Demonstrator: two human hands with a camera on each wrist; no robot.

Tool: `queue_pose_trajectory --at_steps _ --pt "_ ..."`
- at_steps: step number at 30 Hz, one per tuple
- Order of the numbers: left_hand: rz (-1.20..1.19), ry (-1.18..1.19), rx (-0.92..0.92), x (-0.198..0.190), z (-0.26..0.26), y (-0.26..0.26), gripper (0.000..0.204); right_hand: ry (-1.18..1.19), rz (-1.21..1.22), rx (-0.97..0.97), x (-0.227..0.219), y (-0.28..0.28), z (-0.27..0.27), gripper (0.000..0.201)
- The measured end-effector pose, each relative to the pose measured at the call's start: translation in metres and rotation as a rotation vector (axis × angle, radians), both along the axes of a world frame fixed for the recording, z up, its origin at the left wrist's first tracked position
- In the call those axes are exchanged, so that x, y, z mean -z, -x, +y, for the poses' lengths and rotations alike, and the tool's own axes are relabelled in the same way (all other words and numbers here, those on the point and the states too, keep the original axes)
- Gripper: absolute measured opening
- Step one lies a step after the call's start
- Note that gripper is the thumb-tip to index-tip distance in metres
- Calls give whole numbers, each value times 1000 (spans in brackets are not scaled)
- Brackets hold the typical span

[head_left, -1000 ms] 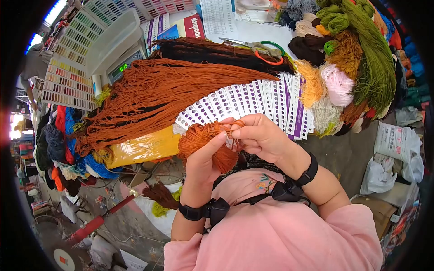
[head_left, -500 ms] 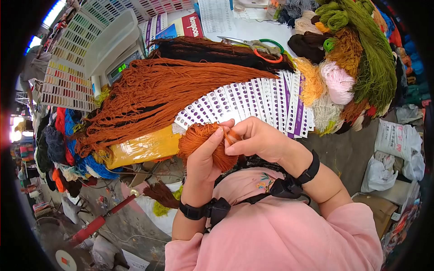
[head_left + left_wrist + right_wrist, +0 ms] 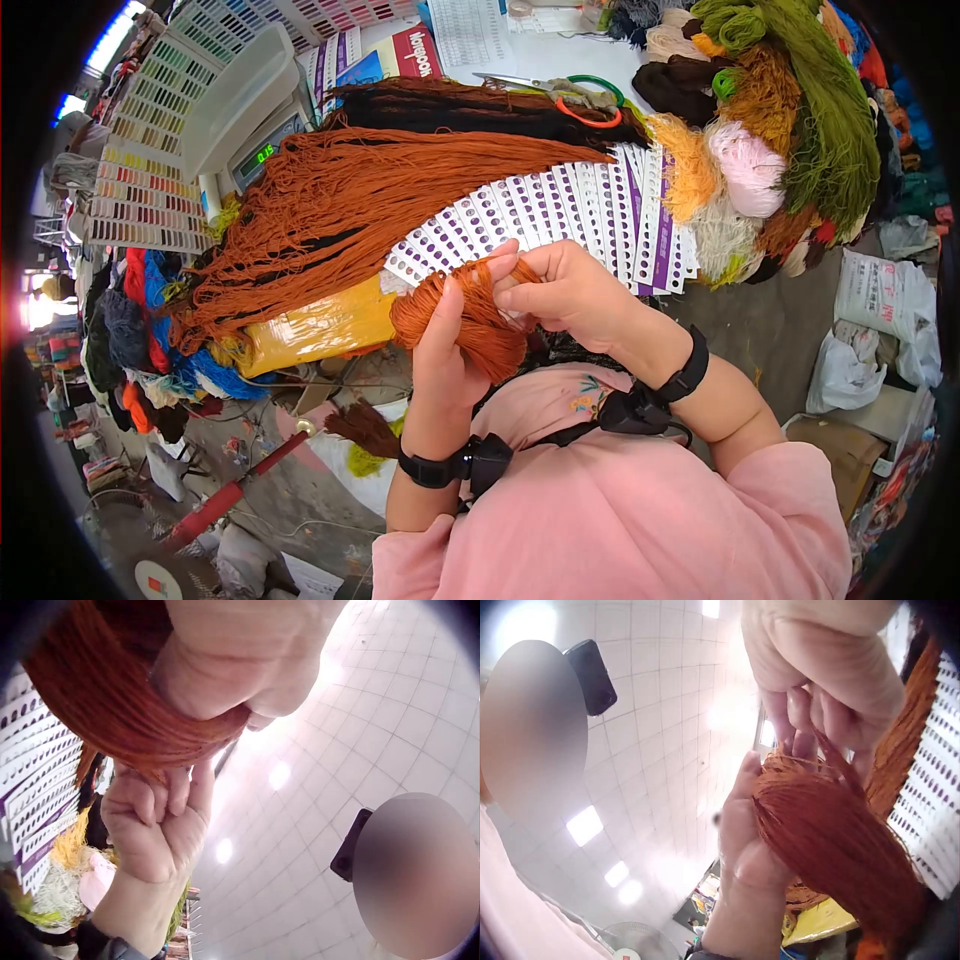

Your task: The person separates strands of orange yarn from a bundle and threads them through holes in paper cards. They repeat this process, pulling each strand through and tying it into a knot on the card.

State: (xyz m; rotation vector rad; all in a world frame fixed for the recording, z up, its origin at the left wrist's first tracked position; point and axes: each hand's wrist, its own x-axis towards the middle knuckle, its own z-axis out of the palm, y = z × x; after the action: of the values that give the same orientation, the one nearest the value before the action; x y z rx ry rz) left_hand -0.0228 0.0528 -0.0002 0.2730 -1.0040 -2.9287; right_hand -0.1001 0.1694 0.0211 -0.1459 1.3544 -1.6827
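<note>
A bundle of rust-orange yarn [image 3: 425, 312] is held in front of the chest. My left hand [image 3: 442, 345] grips it from below, thumb up along its side; in the right wrist view the left hand [image 3: 754, 855] lies under the bundle [image 3: 832, 840]. At the bundle's upper right end my right hand [image 3: 565, 295] pinches some strands. The right wrist view shows the right hand's fingers [image 3: 832, 724] bent over a strand. In the left wrist view the right hand [image 3: 154, 825] has curled fingers beside the yarn [image 3: 127, 712].
Long rust-orange strands [image 3: 330, 200] and fanned shade cards [image 3: 520, 215] lie on the table. Behind them are scissors [image 3: 595, 100], a scale [image 3: 262, 155] and a notebook [image 3: 410, 55]. Coloured skeins [image 3: 745, 165] lie right; a yellow packet [image 3: 320, 325] sits at the front left.
The right hand and its pinched strands have moved slightly up and left beside the bundle. The left thumb has shifted left and stands more upright. The head view has shifted slightly.
</note>
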Motion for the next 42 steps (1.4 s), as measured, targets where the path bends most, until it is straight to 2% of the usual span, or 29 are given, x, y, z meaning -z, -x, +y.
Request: queue_pose_trajectory --at_steps 11,15,20,24,27,30,38,42 --pt "-50 74 -23 -2 -1 1 38 7 17 8 3 2 -4 6" --pt "-140 36 -36 -4 -3 1 34 184 -120 48 8 3 -1 13" --pt "-99 -83 -11 3 -5 2 33 288 -269 51 10 6 4 22" --pt "-120 -92 -42 -2 -4 1 32 302 -296 53 12 7 6 23" --pt "-165 -2 -99 -5 0 -1 29 321 -275 37 10 7 7 21" --pt "-108 23 -29 4 -4 -4 27 318 -245 33 9 6 6 19" --pt "-112 -44 -47 -3 -3 -1 28 327 -235 10 15 8 7 22" --pt "-120 -13 -67 -6 0 0 28 253 -235 29 4 7 5 22"
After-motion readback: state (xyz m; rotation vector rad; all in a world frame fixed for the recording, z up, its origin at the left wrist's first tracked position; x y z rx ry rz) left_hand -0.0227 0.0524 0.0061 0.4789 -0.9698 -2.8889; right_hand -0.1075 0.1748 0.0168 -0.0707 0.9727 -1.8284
